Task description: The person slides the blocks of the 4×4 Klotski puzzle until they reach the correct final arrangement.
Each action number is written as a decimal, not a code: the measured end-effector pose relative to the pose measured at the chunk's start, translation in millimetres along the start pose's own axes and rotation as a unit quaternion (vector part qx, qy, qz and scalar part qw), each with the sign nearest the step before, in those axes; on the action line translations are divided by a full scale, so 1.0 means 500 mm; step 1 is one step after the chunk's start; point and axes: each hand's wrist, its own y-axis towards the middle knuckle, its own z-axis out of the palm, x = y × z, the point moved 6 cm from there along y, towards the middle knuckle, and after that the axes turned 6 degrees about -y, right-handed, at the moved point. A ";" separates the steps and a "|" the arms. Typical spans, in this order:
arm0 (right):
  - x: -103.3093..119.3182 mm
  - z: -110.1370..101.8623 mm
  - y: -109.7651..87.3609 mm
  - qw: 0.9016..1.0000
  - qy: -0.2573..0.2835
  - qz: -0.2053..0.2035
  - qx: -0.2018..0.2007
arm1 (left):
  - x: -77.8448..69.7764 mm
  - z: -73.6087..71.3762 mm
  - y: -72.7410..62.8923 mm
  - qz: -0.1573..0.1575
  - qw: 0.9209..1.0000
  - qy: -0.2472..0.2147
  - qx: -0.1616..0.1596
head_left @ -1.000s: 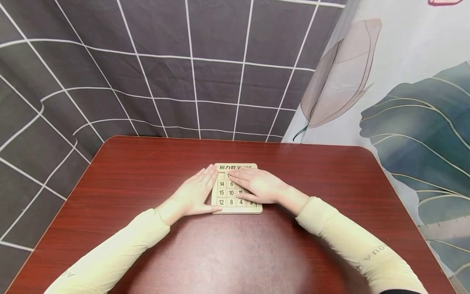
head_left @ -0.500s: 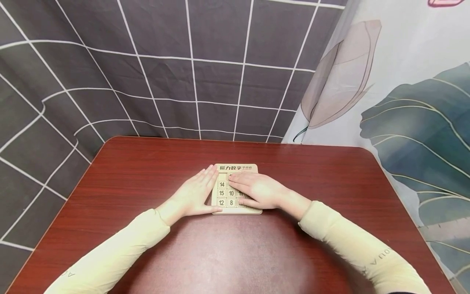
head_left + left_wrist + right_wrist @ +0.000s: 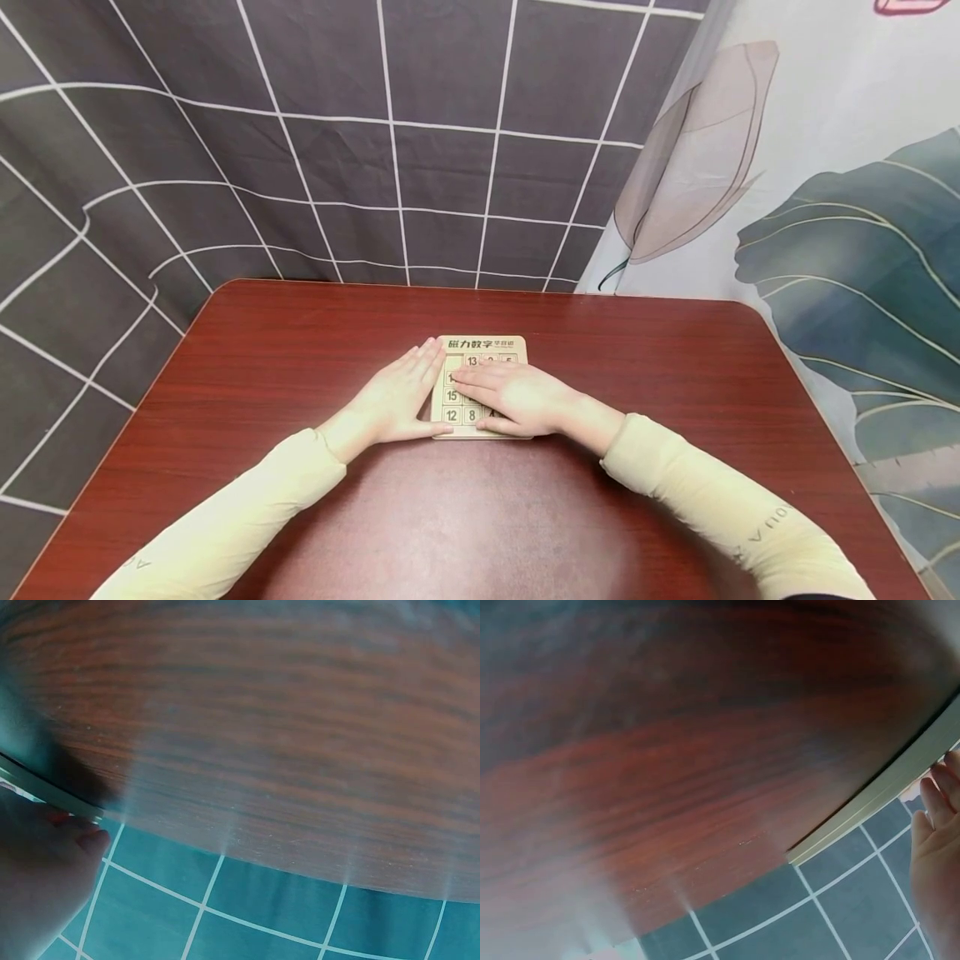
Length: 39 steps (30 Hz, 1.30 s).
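Note:
A pale wooden number slide puzzle (image 3: 480,343) lies flat on the table in the head view, dark Chinese lettering along its far border. Its far-left slot holds no tile; tile 13 (image 3: 472,361) is beside that slot. My left hand (image 3: 393,398) lies along the puzzle's left side, fingers straight, thumb at the near-left corner. Across the tiles rests my right hand (image 3: 528,396), fingers straight and pointing left, hiding much of the middle rows. Tiles 15 (image 3: 452,396), 12 (image 3: 452,416) and 8 (image 3: 472,416) show left of it. Both wrist views catch the puzzle's side edge (image 3: 870,799).
The puzzle stands on a reddish-brown wooden table (image 3: 300,325) with rounded far corners. Behind it hangs a dark grey curtain (image 3: 442,167) with white grid lines. To the right is a pale curtain (image 3: 847,317) printed with large leaves.
My right hand has slid nearer and to the left over the tiles, uncovering the far row and covering more of the middle rows. The left hand and the puzzle stay in place.

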 end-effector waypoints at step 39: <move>0.044 -0.008 -0.004 0.999 -0.017 -0.042 -0.012 | 0.003 0.004 -0.001 0.000 1.000 -0.011 0.001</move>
